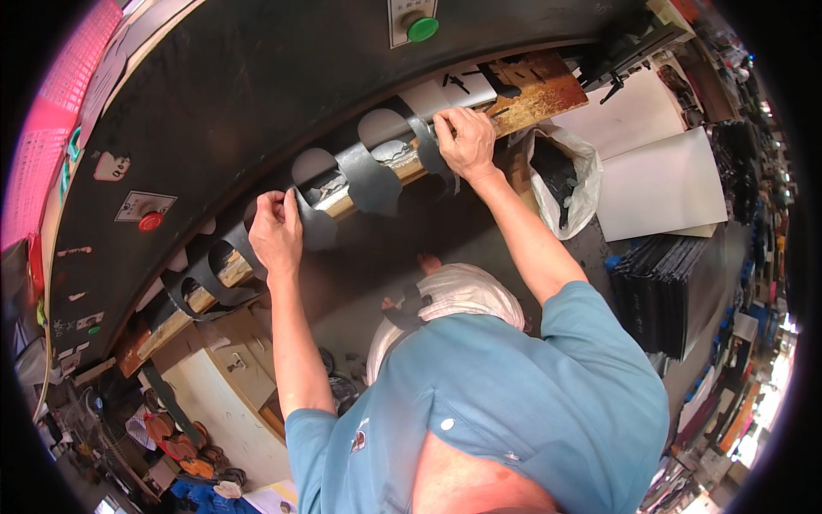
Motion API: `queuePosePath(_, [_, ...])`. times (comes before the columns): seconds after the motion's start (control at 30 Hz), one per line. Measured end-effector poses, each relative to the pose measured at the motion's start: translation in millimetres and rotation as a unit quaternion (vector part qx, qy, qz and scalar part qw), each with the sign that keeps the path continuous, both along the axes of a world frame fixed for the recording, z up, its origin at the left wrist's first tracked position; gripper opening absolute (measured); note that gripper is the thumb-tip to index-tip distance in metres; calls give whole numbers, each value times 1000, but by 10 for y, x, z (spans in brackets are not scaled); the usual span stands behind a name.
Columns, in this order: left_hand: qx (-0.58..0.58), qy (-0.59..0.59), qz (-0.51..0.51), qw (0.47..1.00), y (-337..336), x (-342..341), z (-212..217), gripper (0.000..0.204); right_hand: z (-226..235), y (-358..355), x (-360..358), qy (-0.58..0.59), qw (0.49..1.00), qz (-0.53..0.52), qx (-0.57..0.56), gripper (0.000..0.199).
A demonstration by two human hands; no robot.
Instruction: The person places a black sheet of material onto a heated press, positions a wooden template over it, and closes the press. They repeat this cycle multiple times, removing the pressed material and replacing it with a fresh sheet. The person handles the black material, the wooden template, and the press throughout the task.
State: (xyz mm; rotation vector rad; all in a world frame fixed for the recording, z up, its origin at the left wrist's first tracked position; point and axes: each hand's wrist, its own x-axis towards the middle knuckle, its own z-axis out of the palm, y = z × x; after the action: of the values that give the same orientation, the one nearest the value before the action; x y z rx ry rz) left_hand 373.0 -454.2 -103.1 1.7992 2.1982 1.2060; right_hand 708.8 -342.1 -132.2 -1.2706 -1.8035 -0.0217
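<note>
A dark, flexible sheet (370, 178) with large rounded cut-outs stretches along the front edge of a worn board, under the wide black machine body. Its near edge droops in curved flaps. My left hand (276, 233) pinches the sheet near its middle, fingers closed on the material between two cut-outs. Farther right, my right hand (467, 146) has its fingers bent over the sheet's right end, thumb toward the left. Through the cut-outs show pale surfaces and bits of scrap. The sheet's far edge is hidden beneath the machine.
The black machine body carries a green button (422, 29) and a red button (151, 221). Right of me stand a white bag (584, 163) with dark scraps, large pale sheets (664, 188) and a stack of black sheets (652, 295). A cabinet (218, 394) stands at lower left.
</note>
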Motion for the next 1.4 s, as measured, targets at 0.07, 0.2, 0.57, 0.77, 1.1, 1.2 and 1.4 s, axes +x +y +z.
queuePosePath(0.07, [-14, 2, 5, 1000, -2, -3, -9, 19, -6, 32, 1, 3, 1000, 10, 9, 8])
queuePosePath(0.2, [-30, 6, 12, 999, -7, -25, -45, 20, -2, 15, 14, -7, 1000, 18, 14, 7])
queuePosePath(0.57, [3, -38, -11, 999, -104, -56, -157, 20, -98, -103, 104, 40, 995, 76, -57, 11])
queuePosePath(0.77, [-53, -61, 6, 997, -781, 120, -265, 19, -32, -722, 53, 310, 892, -33, -326, 19])
queuePosePath(1.1, [24, -60, -80, 995, -257, -299, -70, 31, 124, -363, -1267, -65, 948, 225, -216, 92])
queuePosePath(1.2, [1, -20, -107, 994, 303, -451, -403, 37, 24, -321, -1750, -163, 945, 217, -180, 93])
queuePosePath(1.4, [-9, 109, -131, 985, 184, -255, -751, 41, 102, -408, -1397, -96, 908, 275, -301, 93])
